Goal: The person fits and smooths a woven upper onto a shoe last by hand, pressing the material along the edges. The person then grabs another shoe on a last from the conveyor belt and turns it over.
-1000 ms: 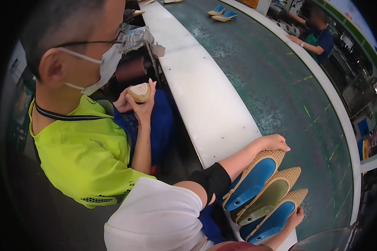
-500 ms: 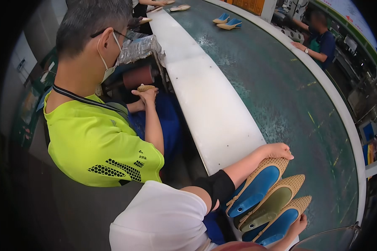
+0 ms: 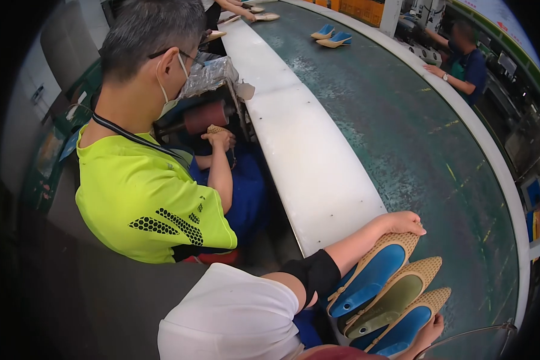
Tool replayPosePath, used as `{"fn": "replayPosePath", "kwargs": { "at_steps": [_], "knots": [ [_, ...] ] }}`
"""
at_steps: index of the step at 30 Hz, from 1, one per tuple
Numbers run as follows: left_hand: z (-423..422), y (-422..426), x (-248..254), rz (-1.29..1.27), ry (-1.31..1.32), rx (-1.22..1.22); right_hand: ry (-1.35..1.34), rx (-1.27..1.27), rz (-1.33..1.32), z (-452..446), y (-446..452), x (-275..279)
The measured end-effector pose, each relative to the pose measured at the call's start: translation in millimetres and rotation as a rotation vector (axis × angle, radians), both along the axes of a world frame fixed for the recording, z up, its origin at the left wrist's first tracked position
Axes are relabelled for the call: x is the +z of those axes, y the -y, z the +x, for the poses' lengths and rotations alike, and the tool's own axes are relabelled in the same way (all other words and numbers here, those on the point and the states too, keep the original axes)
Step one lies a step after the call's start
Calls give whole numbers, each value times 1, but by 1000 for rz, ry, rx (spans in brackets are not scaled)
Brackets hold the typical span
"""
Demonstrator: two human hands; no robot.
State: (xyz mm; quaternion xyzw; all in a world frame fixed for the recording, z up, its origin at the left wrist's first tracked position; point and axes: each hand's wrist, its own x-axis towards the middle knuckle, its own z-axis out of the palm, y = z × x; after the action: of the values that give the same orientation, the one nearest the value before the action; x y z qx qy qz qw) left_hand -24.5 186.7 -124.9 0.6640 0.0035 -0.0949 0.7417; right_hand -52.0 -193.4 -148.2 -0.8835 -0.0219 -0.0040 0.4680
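Observation:
Three tan woven slingback shoes stand side by side at the lower right, toes pointing up and right. The left shoe (image 3: 381,267) and the right shoe (image 3: 402,327) have blue lasts inside. Between them, the middle shoe (image 3: 390,300) has an olive green last. My left hand (image 3: 405,224) is closed over the toe of the left shoe. Lower down, my right hand (image 3: 429,331) grips the outer side of the right shoe, partly hidden by it. The row is held between both hands. More blue shows beneath, but I cannot make out what it is.
A white ledge (image 3: 318,150) borders the green conveyor belt (image 3: 396,138). Farther along the belt sits a pair of shoes (image 3: 332,37) with blue lasts. At left, a co-worker in a yellow shirt (image 3: 150,198) holds a woven piece by a red roller (image 3: 205,117). Another person (image 3: 467,66) works across the belt.
The view has shifted slightly. My hands keep the same hold on the shoes. The yellow-shirted co-worker's hands have turned the woven piece, and a distant hand now reaches a shoe on the belt.

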Motion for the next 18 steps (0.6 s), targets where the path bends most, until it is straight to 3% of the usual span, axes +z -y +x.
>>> {"fn": "replayPosePath", "kwargs": {
  "at_steps": [8,11,13,16,18],
  "knots": [
    [1,-1,0,45,23,18,10,33,30,14,22,-22],
    [3,0,-3,47,-2,9,68,80,-113,20,36,-35],
    [2,0,-2,59,-8,14,71,10,29,18,30,-37],
    [2,-1,-1,76,-10,23,96,74,-178,14,24,-14],
    [2,-1,-1,76,-19,25,30,7,-136,2,1,3]
  ]
}}
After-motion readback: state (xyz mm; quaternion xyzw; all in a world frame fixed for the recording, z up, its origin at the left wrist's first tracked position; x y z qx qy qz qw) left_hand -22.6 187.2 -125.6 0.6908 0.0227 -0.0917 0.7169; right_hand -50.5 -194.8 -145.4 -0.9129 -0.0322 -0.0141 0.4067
